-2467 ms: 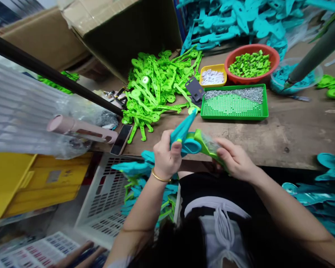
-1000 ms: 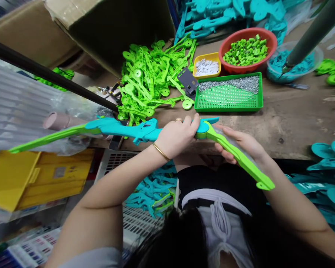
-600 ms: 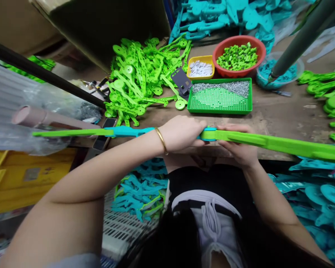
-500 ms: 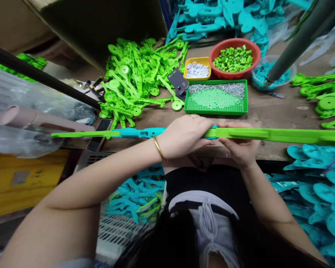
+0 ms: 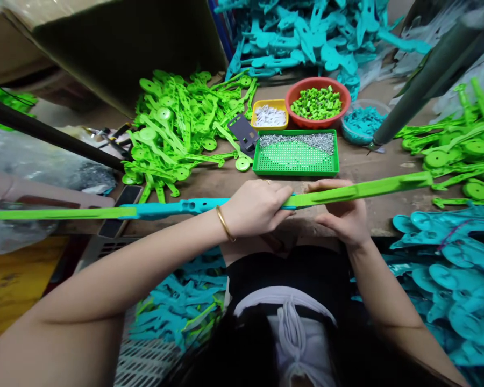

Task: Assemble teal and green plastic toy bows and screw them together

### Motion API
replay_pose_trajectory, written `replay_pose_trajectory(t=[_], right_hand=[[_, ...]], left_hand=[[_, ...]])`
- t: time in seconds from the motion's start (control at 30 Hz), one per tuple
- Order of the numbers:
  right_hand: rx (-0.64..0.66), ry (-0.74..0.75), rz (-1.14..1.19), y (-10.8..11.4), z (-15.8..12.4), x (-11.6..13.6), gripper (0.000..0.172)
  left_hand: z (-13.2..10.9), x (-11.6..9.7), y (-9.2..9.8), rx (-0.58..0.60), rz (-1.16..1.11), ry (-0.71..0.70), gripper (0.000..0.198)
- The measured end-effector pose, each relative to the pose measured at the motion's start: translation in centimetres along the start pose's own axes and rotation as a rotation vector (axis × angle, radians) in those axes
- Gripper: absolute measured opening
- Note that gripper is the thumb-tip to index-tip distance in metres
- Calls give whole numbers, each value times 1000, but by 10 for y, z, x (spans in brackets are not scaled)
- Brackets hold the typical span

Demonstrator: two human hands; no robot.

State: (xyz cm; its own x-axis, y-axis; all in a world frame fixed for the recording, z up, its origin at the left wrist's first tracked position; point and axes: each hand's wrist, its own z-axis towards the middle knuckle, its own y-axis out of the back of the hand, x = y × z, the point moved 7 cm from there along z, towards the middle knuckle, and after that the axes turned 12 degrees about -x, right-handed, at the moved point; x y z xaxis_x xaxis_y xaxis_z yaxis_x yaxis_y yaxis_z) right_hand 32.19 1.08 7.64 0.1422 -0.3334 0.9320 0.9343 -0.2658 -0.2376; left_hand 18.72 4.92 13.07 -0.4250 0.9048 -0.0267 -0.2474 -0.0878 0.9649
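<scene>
Head view: a long plastic stick (image 5: 173, 208) lies level above the front edge of the table (image 5: 367, 166), the left hand (image 5: 254, 209) closed firmly round its blue middle, the right hand (image 5: 347, 217) half open with thumb and fingers apart behind the green arm (image 5: 363, 189), contact there being unclear. The stick is probably light, stiff and rather smooth, best held at the thicker middle, since the thin ends may bend.

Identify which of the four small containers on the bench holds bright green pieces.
The round red bowl: its contents are green, whereas the yellow tray holds white pieces, the green tray silvery ones, and the clear tub turquoise ones.
</scene>
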Motion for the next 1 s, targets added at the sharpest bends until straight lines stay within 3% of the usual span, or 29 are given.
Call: replay_pose_trajectory(t=[0.1,0.17,0.23,0.33,0.43,0.5,0.57,0.67,0.73,0.8,0.83,0.93,1.0], right_hand=[[-86,97,-137,6,3,9,22],[-123,134,-156,9,2,12,16],[-107,88,-145,9,1,11,17],[-118,-15,-101,13,0,13,33],[-318,52,-51,29,5,31,32],[-459,116,-25,42,12,41,29],[-525,107,-10,52,22,43,29],[-598,57,29,69,36,36,33],[-648,40,50,80,39,30,33],[-655,21,36,85,40,24,32],[-650,15,24,86,40,21,32],[-602,-53,-7,89,44,8,30],[-646,-17,-67,98,44,5,28]], left_hand=[[2,-4,-2,19,10,-37,31],[3,-6,-3,26,7,-55,31],[6,-5,-4,37,8,-60,30],[15,-3,-8,93,28,-58,28],[29,-10,-14,127,14,-32,26],[34,-19,-17,35,-17,17,24],[26,-32,-15,-182,-42,28,25],[-21,-44,-12,-550,-106,-7,30],[-62,-27,-10,-726,-65,100,37],[-99,7,-4,-849,91,321,45],[-110,29,-3,-846,147,452,50],[-105,75,-14,-651,57,555,65],[-86,86,-26,-486,-93,501,61]])
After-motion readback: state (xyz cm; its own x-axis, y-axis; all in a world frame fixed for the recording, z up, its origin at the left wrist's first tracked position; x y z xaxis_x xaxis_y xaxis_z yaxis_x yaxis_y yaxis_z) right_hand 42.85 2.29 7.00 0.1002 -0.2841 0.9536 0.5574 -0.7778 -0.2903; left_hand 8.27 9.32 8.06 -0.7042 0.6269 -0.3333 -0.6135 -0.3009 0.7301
